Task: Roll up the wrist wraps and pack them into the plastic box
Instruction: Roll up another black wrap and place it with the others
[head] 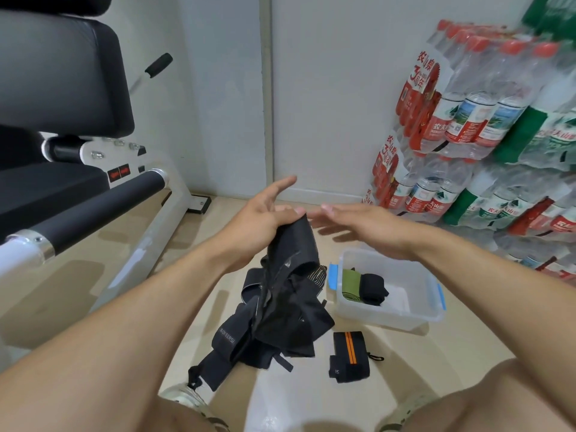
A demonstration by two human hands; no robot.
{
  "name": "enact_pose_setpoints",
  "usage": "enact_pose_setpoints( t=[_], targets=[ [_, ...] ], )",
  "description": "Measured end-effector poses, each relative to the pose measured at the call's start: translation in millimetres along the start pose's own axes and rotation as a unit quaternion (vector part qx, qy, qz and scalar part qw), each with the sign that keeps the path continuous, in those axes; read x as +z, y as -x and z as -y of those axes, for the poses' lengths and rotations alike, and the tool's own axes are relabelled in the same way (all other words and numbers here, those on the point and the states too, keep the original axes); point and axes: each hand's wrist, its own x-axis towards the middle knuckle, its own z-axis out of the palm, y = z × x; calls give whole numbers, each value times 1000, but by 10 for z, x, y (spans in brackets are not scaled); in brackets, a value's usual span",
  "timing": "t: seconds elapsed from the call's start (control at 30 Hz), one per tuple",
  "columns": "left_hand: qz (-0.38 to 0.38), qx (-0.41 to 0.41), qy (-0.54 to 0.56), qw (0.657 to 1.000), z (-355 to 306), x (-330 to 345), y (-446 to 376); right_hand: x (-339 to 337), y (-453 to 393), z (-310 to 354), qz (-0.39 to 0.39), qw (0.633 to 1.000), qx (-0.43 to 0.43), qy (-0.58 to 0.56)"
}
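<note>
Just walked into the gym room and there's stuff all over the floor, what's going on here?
A person is sitting on the floor packing wrist wraps. The left hand holds up one end of a black wrap pulled from a tangled pile, while the right hand hovers open beside it, above the plastic box. Two rolled wraps, one green and one black, already lie in the box. An orange-striped wrap waits on the floor nearby.

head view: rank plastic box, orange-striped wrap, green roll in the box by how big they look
1. plastic box, clearly largest.
2. orange-striped wrap on the floor.
3. green roll, smallest, though the black roll partly hides it and the striped wrap lies nearer the camera, so that order is unsure.
</note>
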Motion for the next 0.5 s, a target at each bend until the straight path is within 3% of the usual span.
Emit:
enact_pose_setpoints(
  t=[0.13, 0.27, 0.37, 0.5],
  targets=[
    [22, -2, 7, 1000, -32, 13, 27, 67, 6, -51, 102, 995, 15, -3],
    [8, -20, -5, 1000, -12, -29, 40, 8, 48, 29, 135, 985, 2, -105],
    [-19, -25, -39, 999, 30, -35, 28, -1, 64, 74, 107, 977, 2, -184],
    [-65, 2, -67, 996, 43, -3, 20, 121, 51, 170, 7, 979, -2, -203]
  ],
)
